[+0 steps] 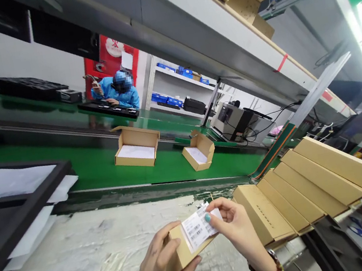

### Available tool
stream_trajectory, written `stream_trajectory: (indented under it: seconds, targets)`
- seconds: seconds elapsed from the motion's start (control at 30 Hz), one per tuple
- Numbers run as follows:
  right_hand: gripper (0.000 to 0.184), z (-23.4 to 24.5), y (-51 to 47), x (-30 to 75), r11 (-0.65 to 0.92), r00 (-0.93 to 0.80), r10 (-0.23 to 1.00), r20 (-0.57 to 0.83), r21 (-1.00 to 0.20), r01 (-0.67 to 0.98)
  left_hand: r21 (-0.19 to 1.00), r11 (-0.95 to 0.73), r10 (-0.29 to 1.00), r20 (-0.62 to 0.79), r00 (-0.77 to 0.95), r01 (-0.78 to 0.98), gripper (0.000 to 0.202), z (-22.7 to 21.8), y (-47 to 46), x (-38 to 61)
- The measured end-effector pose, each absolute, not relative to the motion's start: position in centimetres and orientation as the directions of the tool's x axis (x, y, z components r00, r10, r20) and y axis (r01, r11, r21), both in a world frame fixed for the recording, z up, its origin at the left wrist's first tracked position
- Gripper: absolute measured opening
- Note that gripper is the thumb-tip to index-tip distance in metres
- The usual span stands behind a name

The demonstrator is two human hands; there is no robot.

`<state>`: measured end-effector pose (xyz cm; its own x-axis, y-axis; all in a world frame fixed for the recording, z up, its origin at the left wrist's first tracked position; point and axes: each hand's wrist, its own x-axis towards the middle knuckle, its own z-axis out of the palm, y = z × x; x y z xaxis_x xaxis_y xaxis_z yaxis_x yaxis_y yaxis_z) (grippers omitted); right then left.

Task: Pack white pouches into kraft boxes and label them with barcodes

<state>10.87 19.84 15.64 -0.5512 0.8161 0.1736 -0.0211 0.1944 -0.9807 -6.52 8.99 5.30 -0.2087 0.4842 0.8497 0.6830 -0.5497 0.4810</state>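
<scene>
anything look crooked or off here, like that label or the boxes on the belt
The white label sits tilted on the small cardboard box, its right end lifted under the right hand. On the green belt, the right open box lies skewed beside the straighter left one.

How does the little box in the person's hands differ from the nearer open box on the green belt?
The small box is closed; the open box has its lid up. The small box is held by the left hand and carries a barcode label; the open box lies unlabelled on the green belt. Both are brown cardboard.
</scene>
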Motion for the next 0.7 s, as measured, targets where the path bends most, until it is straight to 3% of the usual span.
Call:
stream_trajectory:
  seconds: [0.2,0.7]
  targets:
    - [0.034,15.6,19.7,10.8,0.23,-0.554,0.813,0.178,-0.973,0.024,0.469,-0.488,0.498,0.842,-0.206,0.736,0.034,5.5,8.9,-6.6]
    - [0.037,15.5,19.3,10.7,0.259,-0.544,0.82,0.176,-0.963,0.078,0.404,-0.45,0.498,0.854,-0.152,0.797,0.032,4.1,8.9,-6.9]
